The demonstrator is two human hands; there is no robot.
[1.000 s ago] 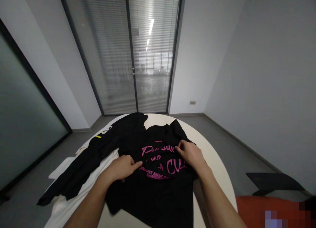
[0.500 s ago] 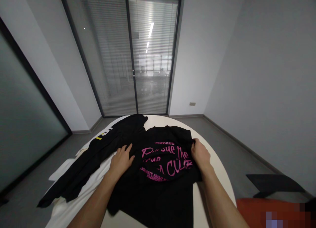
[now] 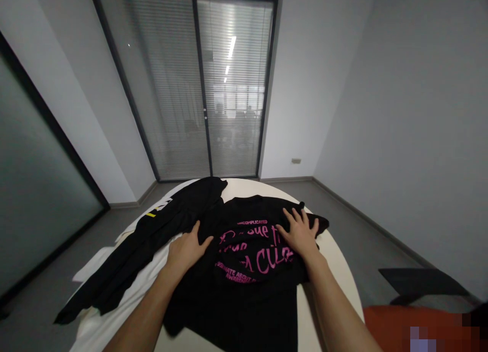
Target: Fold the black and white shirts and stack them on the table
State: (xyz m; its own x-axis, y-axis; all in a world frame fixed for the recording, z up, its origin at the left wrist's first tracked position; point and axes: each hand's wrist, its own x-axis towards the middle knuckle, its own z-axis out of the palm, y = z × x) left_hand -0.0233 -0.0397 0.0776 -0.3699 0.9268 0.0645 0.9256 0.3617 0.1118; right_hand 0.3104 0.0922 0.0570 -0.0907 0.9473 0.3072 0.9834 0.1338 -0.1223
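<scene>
White cloth (image 3: 133, 293) & a black top (image 3: 152, 235) lie left. L hand (image 3: 188, 250) sits on the left of the tee (image 3: 247, 293), thumb & pointer apart, no pinch. Tee's mid table (image 3: 339, 255). R hand (image 3: 301, 235) lies on its right, fingers wide, no grip. Tee might bunch up b/c hands push loose folds. It's black w/ pink words, a bit wrinkly.

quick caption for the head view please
Left hand and spread right hand on a black T-shirt with pink lettering.
</scene>
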